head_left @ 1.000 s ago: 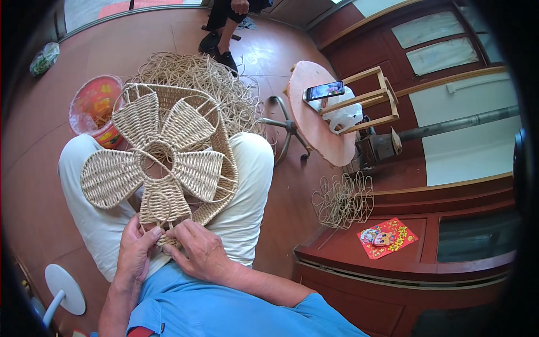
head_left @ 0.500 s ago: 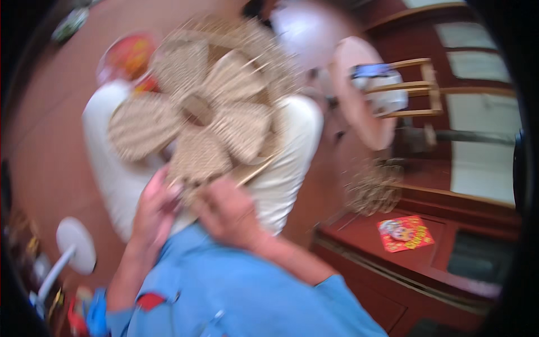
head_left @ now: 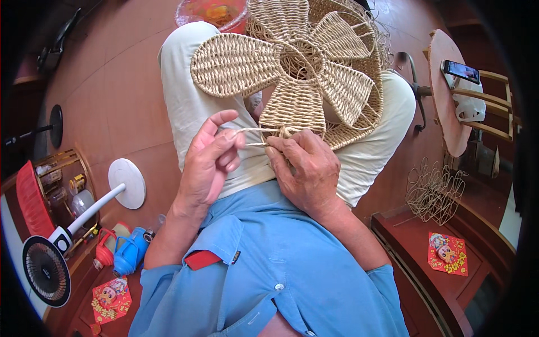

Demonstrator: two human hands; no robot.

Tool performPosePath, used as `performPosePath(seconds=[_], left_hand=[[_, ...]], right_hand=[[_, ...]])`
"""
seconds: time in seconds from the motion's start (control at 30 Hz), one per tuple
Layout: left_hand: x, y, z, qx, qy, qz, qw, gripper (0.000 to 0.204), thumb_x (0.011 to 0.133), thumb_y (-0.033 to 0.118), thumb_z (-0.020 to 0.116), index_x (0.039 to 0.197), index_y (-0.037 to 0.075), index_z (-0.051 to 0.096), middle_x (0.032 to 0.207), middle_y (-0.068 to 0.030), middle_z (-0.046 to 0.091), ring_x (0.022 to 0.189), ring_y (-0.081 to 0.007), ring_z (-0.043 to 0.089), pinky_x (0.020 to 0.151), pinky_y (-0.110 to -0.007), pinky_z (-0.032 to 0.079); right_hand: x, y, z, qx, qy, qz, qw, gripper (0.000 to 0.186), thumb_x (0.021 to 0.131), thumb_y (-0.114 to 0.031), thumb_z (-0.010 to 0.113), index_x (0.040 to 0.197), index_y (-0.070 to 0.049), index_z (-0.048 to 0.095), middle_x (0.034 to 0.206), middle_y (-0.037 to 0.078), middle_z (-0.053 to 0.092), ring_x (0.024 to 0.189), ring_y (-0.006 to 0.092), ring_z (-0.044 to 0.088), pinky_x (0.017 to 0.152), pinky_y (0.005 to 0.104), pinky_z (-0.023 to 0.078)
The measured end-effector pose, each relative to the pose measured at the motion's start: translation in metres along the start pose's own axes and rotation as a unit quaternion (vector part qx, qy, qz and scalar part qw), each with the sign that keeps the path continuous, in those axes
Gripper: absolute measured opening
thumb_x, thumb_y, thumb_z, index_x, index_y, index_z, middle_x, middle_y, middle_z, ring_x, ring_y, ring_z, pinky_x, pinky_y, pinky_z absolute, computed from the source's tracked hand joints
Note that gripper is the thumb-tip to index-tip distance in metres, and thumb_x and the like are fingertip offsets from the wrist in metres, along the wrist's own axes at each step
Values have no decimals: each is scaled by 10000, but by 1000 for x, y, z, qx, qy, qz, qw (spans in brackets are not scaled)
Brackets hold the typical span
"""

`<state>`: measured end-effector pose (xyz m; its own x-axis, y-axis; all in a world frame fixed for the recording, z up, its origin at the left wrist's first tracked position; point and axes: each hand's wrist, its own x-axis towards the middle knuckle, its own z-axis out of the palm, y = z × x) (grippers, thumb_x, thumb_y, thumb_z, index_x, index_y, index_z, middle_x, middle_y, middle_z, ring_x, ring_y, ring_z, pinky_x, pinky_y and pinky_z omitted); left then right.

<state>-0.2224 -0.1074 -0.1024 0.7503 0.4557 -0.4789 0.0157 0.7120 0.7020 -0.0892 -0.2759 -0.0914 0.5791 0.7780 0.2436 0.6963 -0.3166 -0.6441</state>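
Observation:
A flower-shaped woven straw piece (head_left: 237,64) with several petals round a ring centre lies across my lap. My right hand (head_left: 307,171) is closed at the near edge of the lowest petal (head_left: 292,106), its thumb and fingers pinching the strand there. From that edge a pale straw cord (head_left: 254,130) runs leftward in two lengths to my left hand (head_left: 209,160). The left thumb and fingers are closed on the cord, with the index finger stretched out above. A small knot of cord (head_left: 284,132) shows beside my right fingertips.
Beyond my knees stands a red-rimmed tub (head_left: 216,25). To the right are a round table (head_left: 446,112) with a phone (head_left: 461,71), a wooden chair (head_left: 488,101) and tangled wire frames (head_left: 435,191). A white stand fan (head_left: 47,274) and blue flask (head_left: 128,255) are at left.
Both hands were close together at the petal's edge, blurred. Now my left hand is apart, to the left, with cord stretched between the hands. The whole view has shifted and turned.

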Motion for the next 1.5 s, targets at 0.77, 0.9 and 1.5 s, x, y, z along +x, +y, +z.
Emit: performPosePath(seconds=[0.77, 0.9, 1.5], left_hand=[[-38, 190, -203, 643, 318, 354, 600, 228, 1126, 266, 683, 1209, 64, 750, 1021, -32, 734, 725, -80, 617, 661, -253, 513], [-34, 41, -40, 432, -3, 53, 900, 234, 1137, 144, 633, 1237, -7, 781, 1030, -55, 763, 894, -131, 741, 818, -299, 637], [25, -24, 17, -67, -49, -146, 986, 208, 1091, 211, 662, 1195, 41, 723, 1112, -25, 761, 1006, -126, 707, 991, -315, 554]], right_hand=[[8, 4, 25, -17, 46, 15, 999, 210, 846, -215, 817, 785, -118, 641, 847, 59, 562, 828, 280, 614, 735, 457, 474], [8, 4, 26, -31, 52, 16, 998, 196, 826, -200, 841, 783, -126, 665, 833, 50, 571, 802, 272, 620, 716, 445, 482], [3, 13, 20, 52, 54, 29, 997, 273, 860, -154, 847, 1035, -109, 643, 971, 107, 594, 847, 336, 649, 742, 474, 509]])
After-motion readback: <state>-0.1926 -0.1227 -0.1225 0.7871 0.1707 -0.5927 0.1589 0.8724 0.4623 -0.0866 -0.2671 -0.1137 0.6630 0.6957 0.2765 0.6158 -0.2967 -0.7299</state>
